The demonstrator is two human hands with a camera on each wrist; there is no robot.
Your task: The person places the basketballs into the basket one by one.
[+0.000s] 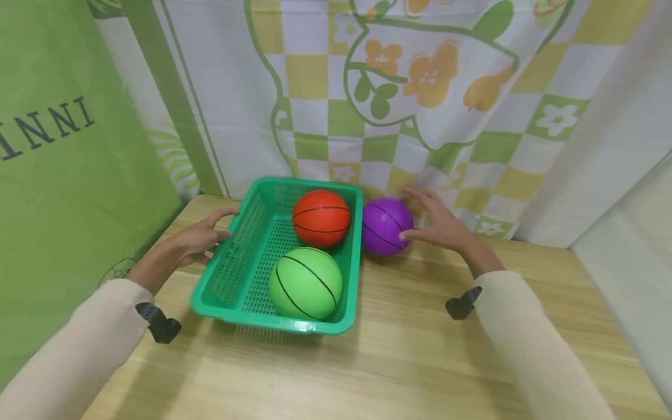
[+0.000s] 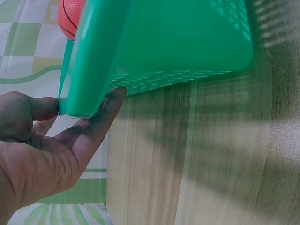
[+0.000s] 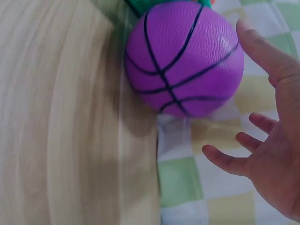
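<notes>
A green plastic basket (image 1: 226,315) with perforated walls stands on the wooden table, holding a red ball (image 1: 321,219) and a light green ball (image 1: 305,284). My left hand (image 1: 196,240) grips the basket's left side; in the left wrist view its thumb meets the rim (image 2: 91,79) and its fingers reach beneath it. Just outside the basket's right wall sits a purple ball (image 1: 387,227) with black lines. Beside that ball my right hand (image 1: 438,224) is spread, thumb tip at the ball's edge. The right wrist view shows the purple ball (image 3: 185,61) with the other fingers apart from it.
Behind the table (image 1: 420,350) hangs a checked curtain (image 1: 388,146) with flower prints. A green cloth (image 1: 68,192) with lettering hangs on the left. White fabric (image 1: 625,204) borders the right side. Small black devices (image 1: 160,326) are worn on both wrists.
</notes>
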